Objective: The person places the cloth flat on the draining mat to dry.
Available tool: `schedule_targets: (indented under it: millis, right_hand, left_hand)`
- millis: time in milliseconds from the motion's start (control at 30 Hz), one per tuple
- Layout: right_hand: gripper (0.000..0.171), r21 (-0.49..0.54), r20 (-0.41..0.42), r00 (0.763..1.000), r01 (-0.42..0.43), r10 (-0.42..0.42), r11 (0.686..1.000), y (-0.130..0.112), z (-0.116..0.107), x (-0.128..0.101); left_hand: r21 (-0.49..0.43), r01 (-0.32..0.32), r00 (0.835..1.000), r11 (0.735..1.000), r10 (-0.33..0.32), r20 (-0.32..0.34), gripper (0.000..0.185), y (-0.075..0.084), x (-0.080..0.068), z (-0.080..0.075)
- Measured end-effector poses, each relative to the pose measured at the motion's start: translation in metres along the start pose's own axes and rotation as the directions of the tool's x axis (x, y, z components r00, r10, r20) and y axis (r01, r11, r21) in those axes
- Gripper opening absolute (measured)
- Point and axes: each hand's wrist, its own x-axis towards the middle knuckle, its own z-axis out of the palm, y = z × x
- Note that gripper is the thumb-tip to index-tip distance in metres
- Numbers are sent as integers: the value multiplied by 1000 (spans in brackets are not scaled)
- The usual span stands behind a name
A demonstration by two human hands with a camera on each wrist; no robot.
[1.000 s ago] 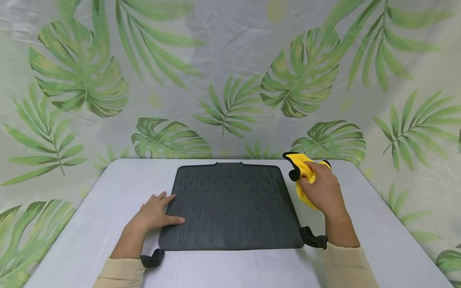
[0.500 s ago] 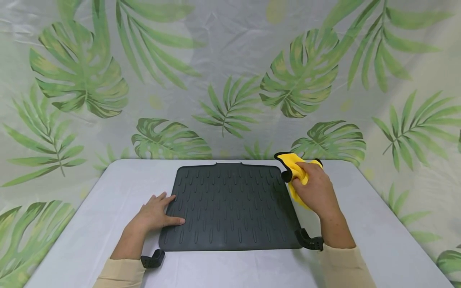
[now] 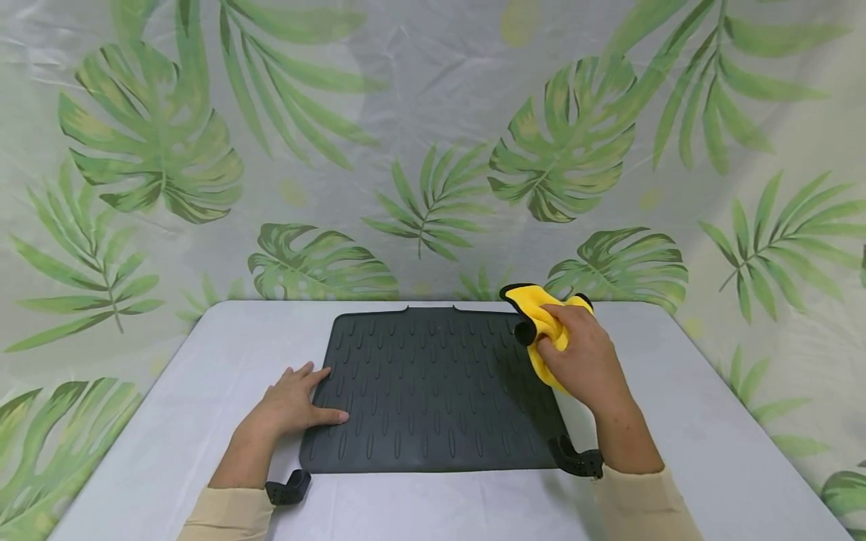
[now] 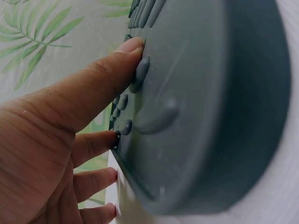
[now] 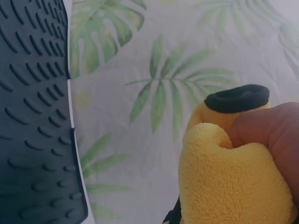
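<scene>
So the right hand (image 3: 587, 357) has slid left with the yellow cloth (image 3: 541, 324) bunched tight in its fingers — it's now over the far right corner of the dark ribbed mat (image 3: 433, 391), looks like wiping is starting. The left hand (image 3: 292, 404) hasn't budged — fingers flat, pressing the mat's left edge against the white table (image 3: 169, 421).

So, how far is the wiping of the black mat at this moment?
It seems only at the start. Done: the left hand presses flat on the mat at its left edge, steadying it. In hand: the right hand grips the yellow cloth at the mat's far right corner. Left: nearly the whole ribbed surface; no wiped area can be told apart.
</scene>
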Motion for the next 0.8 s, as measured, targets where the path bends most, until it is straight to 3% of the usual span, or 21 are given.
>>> schedule_targets:
  millis: [800]
  right_hand:
    - [47,7,14,998,68,-68,998,-14,21,-4]
  left_hand:
    - [0,0,1000,1000,0,-3,103,0,1,2]
